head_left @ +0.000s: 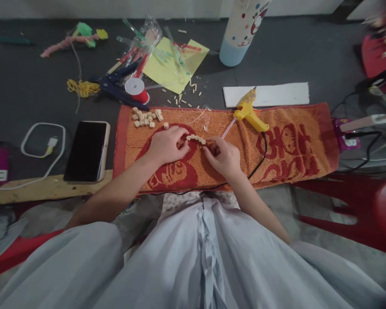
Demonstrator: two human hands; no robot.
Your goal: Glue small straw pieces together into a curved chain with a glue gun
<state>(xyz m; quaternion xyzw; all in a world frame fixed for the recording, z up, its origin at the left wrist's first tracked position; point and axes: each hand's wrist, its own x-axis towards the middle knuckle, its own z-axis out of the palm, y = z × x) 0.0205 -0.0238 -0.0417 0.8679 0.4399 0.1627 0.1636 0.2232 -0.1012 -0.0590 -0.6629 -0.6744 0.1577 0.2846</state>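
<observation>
Pale segmented strip [196, 138] wants a light, even pinch, I judge, with both ends supported so its joins don't snap. It arches between my hands over the orange towel [193, 118], left fingers [178, 131] pinching one end, right fingers [219, 143] the other.

A pale knobbly strip [196, 137] arches slightly between the fingers [183, 149].

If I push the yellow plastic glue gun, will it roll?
Probably not: the yellow plastic glue gun seems to lie on its side, so it might slide. Its thin black cord could tug back, and the clear glue stick poking out may snag.
</observation>
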